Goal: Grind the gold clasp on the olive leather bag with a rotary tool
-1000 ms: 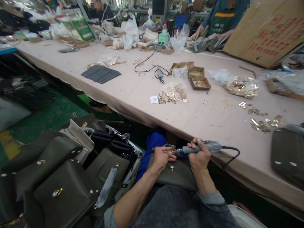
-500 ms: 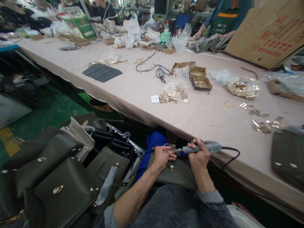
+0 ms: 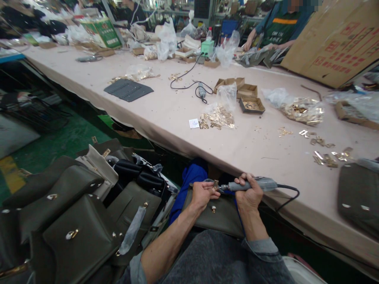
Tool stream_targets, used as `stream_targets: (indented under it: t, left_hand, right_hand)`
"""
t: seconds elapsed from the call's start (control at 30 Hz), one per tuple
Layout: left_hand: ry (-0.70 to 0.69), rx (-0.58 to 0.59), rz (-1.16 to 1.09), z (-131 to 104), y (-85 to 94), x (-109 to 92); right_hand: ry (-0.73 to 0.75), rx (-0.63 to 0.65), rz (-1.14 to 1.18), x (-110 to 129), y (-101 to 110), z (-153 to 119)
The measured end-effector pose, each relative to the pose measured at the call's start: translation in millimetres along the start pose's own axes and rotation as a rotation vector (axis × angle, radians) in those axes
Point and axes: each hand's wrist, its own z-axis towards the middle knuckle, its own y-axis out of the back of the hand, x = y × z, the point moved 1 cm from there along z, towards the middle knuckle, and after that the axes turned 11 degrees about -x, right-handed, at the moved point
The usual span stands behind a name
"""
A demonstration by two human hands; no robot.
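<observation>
My right hand (image 3: pixel 249 193) is wrapped round a grey corded electric screwdriver (image 3: pixel 265 183), held level with its tip pointing left. The tip meets a small gold metal clasp (image 3: pixel 216 184) at the fingertips of my left hand (image 3: pixel 204 194). Those fingers are pinched on the clasp, which seems to sit at the edge of an olive-green handbag (image 3: pixel 219 218). The bag rests on my lap, a gold lock fitting (image 3: pixel 213 209) on its front. My fingers hide part of the clasp.
Olive-green bags (image 3: pixel 79 228) are piled at my left. On the table (image 3: pixel 166 114) lie gold fittings in a plastic bag (image 3: pixel 220 114), a small box of screws (image 3: pixel 251 105), a second screwdriver (image 3: pixel 201 90) and a dark panel (image 3: pixel 128 90). A carton (image 3: pixel 334 43) and a co-worker (image 3: pixel 278 27) are beyond.
Both hands, the screwdriver and the bag keep almost the same place. The view has shifted very slightly. The co-worker's hands have moved a little.
</observation>
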Motion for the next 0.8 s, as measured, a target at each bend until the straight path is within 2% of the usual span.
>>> stream_targets:
  t: [0.37,0.8]
  left_hand:
    - [0.05,-0.002,-0.012,-2.5,-0.6,-8.5]
    - [0.042,-0.014,-0.017,-1.1,-2.7,-6.4]
  right_hand:
    - [0.006,0.012,0.011,-3.0,3.3,2.9]
    - [0.016,-0.012,0.014,-2.0,1.8,3.1]
